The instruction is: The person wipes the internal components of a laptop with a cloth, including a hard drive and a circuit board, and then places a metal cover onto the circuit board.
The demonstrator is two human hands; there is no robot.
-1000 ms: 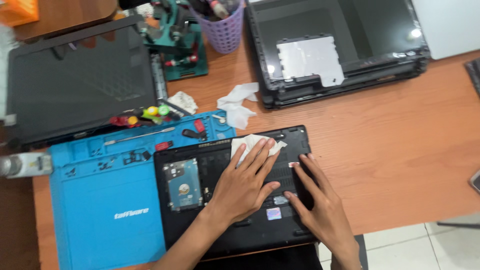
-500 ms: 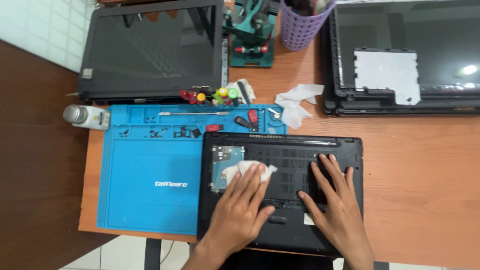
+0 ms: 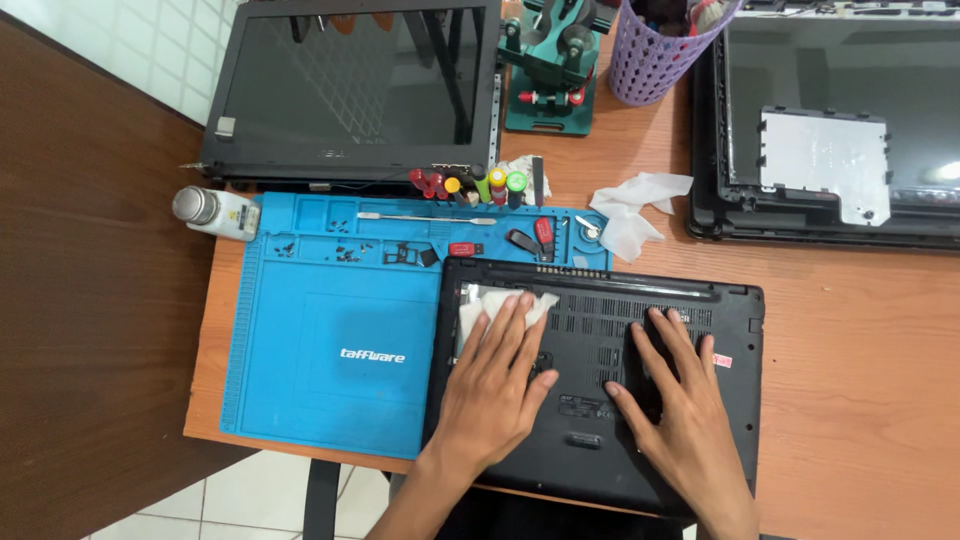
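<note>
Wooden table [image 3: 860, 330] carries a blue mat [image 3: 330, 340] at left. Upturned laptop [image 3: 640, 300] lies near, overlapping the mat's right edge. Left hand [image 3: 495, 385], fingers spread, presses a white tissue [image 3: 478, 310] on its far-left corner. Right hand [image 3: 680, 410] rests flat, fingers spread, on the base.

Bright, even overhead light, colours clean. Strong glare spot at 3 o'clock on the glossy laptop screen [image 3: 880, 100]; fainter lattice reflection on the dark screen [image 3: 350, 90] at 11 o'clock. Shadows soft and short under the hands. Focus sharp across the table [image 3: 860, 400], no motion blur. Mild wide-angle bending at the edges, corners slightly darker.
</note>
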